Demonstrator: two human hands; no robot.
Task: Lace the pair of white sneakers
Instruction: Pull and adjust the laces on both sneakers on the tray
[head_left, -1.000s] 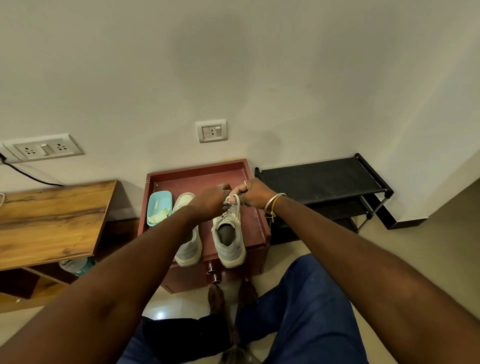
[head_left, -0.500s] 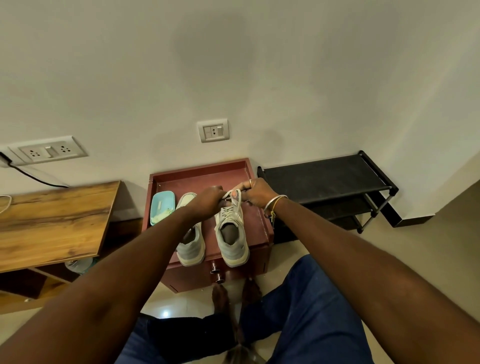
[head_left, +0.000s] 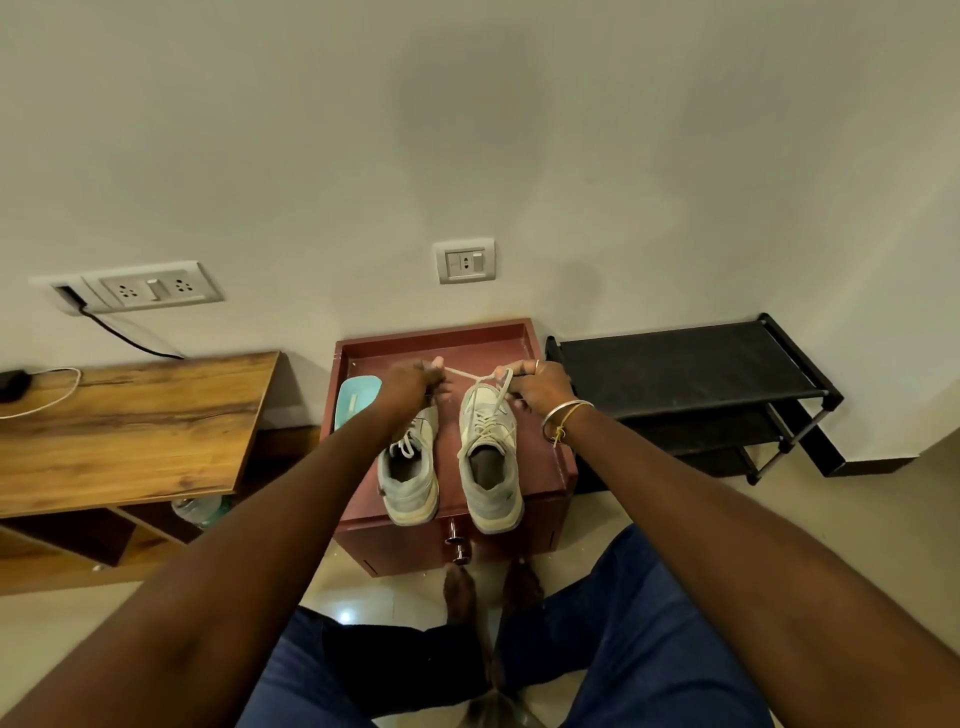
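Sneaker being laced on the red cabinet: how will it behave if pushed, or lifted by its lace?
Probably light: the sneaker looks soft-sided. Pushed, it likely slides, not tips: low, flat on the smooth cabinet top. The lace, taut between left hand and right hand, is floppy; lifted by it, the shoe would probably dangle.

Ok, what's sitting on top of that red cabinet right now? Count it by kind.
White sneakers: 2
Turquoise case: 1
Total: 3
The left hand and right hand grip the lace of one sneaker.
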